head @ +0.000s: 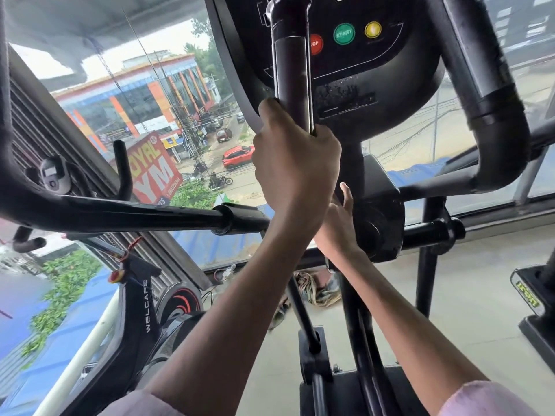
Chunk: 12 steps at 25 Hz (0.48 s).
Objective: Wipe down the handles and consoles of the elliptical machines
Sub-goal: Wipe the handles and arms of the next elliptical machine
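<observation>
The elliptical's black console (369, 40) fills the top centre, with red, green and yellow round buttons and water droplets on its lower edge. A black upright handle (292, 73) with a metal strip runs down in front of it. My left hand (295, 163) grips this handle from below, fingers curled round it. My right hand (341, 217) reaches behind the left wrist toward the black column and pivot housing (380, 217), fingers extended; most of it is hidden. No cloth is visible in either hand.
A curved right handlebar (492, 94) hangs at the upper right and a long black side bar (144, 208) crosses the left. A black spin bike (141, 307) stands lower left beside the window. A crumpled rag (318, 288) lies on the floor below.
</observation>
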Each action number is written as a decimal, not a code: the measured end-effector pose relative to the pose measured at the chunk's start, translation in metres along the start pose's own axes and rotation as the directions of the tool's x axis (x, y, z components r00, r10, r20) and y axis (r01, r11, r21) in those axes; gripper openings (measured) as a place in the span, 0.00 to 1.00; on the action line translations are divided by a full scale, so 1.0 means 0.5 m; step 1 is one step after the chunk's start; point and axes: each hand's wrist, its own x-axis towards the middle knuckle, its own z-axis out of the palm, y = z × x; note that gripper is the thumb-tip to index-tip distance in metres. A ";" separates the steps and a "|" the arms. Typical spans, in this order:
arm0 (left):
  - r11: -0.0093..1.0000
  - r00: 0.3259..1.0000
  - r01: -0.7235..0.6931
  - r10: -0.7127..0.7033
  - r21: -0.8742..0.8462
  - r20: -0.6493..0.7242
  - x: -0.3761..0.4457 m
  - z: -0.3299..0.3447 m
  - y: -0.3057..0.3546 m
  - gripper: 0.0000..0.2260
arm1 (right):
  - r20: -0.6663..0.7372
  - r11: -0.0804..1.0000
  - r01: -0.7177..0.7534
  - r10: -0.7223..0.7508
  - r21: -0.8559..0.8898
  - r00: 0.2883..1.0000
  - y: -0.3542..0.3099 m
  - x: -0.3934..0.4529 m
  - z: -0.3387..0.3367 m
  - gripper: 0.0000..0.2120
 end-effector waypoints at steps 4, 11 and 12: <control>1.000 1.000 -0.013 0.013 0.008 0.005 0.001 0.001 -0.001 0.12 | 0.297 0.992 0.106 -0.080 -0.069 0.952 0.008 0.011 0.045 0.15; 1.000 1.000 -0.015 0.015 0.013 -0.007 0.000 0.003 -0.002 0.11 | 0.182 0.978 0.057 -0.095 0.201 0.979 0.029 -0.001 -0.012 0.15; 1.000 1.000 -0.016 0.016 0.017 -0.012 0.000 0.004 -0.002 0.11 | 0.207 0.985 0.109 -0.135 0.134 0.969 0.033 -0.001 -0.012 0.17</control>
